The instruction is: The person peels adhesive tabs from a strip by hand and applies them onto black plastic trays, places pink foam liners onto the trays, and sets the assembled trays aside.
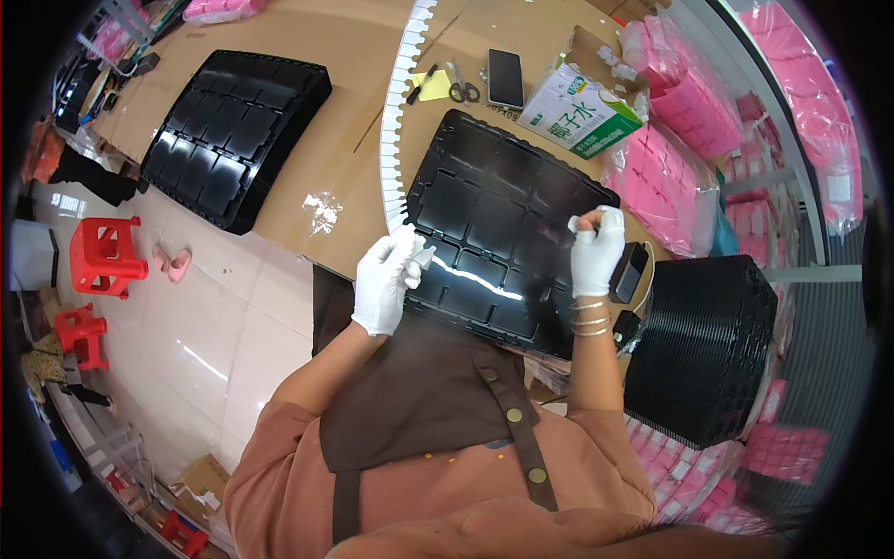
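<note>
My left hand (385,287), in a white glove, is closed at the lower end of a long white strip (391,154) with a notched edge. A small pale flap sticks out from its fingers. Under both hands lies a black plastic tray (489,200), its face divided into shallow rectangles. Over the tray's right side, my right hand (598,253) is gloved too, with a bare fingertip showing. Its fingers are pinched together; a tiny white bit may be between them, too small to name.
Another black tray (233,135) lies at the left. Scissors (463,86), a phone (506,78), yellow notes (433,86) and a carton (582,107) are at the back. Pink packs (661,182) and a stack of black trays (703,349) stand right. Red stools (107,256) are on the floor.
</note>
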`<state>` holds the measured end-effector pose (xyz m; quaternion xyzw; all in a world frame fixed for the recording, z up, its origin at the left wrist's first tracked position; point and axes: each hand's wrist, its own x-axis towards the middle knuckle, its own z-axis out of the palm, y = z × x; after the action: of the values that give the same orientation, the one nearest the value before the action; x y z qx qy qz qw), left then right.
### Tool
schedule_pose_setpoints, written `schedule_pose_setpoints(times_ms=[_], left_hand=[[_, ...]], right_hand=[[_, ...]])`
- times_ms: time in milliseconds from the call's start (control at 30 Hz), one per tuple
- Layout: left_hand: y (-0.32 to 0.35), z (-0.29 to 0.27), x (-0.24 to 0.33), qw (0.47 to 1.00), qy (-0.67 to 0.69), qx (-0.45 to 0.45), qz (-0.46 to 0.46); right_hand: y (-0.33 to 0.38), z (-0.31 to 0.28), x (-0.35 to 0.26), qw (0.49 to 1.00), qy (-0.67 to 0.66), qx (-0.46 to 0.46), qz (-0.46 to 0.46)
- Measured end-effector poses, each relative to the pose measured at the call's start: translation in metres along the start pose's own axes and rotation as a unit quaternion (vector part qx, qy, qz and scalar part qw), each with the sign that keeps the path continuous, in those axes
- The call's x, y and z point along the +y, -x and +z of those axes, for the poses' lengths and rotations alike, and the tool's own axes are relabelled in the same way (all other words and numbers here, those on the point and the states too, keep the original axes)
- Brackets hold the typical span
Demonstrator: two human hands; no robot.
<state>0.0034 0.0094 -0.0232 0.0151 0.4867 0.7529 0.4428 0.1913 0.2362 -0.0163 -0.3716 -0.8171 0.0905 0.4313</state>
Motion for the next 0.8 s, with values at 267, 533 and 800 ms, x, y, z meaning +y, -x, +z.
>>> schedule_pose_setpoints(times_ms=[267, 533, 800], left_hand=[[0.006, -0.013, 0.004, 0.999, -0.008, 0.020, 0.031], [0.005, -0.014, -0.004, 1.000, -0.003, 0.020, 0.017], [0.009, -0.010, 0.002, 0.999, -0.018, 0.027, 0.010]], right_hand=[[-0.034, 0.018, 0.115, 0.961, 0.206, -0.142, 0.116], [-0.034, 0.030, 0.131, 0.961, 0.196, -0.174, 0.091], [-0.022, -0.024, 0.075, 0.987, -0.056, 0.022, 0.147]])
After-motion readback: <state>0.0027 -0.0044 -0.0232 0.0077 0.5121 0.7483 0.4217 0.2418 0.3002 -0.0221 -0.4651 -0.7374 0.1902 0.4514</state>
